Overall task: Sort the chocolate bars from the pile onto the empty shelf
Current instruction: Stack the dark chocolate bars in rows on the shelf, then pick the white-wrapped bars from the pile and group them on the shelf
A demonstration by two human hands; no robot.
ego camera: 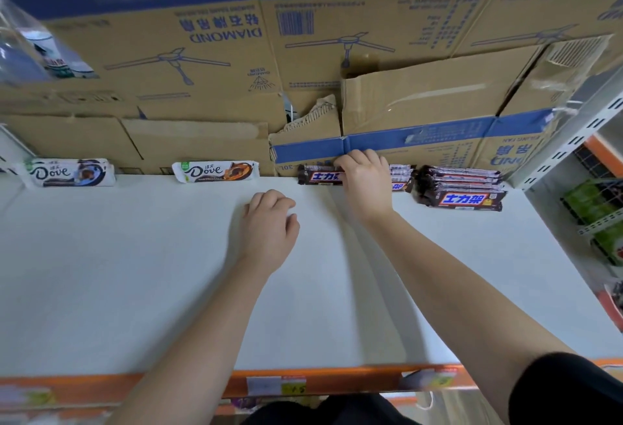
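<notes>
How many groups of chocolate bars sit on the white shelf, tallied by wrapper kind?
White Dove wrappers: 2 groups, the left Dove group and the middle Dove group.
Dark brown wrappers: 2 groups, the centre brown group partly under the right hand and the right brown stack.
Total: 4 groups. The bars within each stack cannot be counted.

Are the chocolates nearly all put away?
Partly: blue Dove bars and orange Dove bars already sit at the back of the shelf. The right hand grips a Snickers bar there now; the left hand rests on the shelf. The untidy Snickers pile on the right probably still needs sorting.
</notes>
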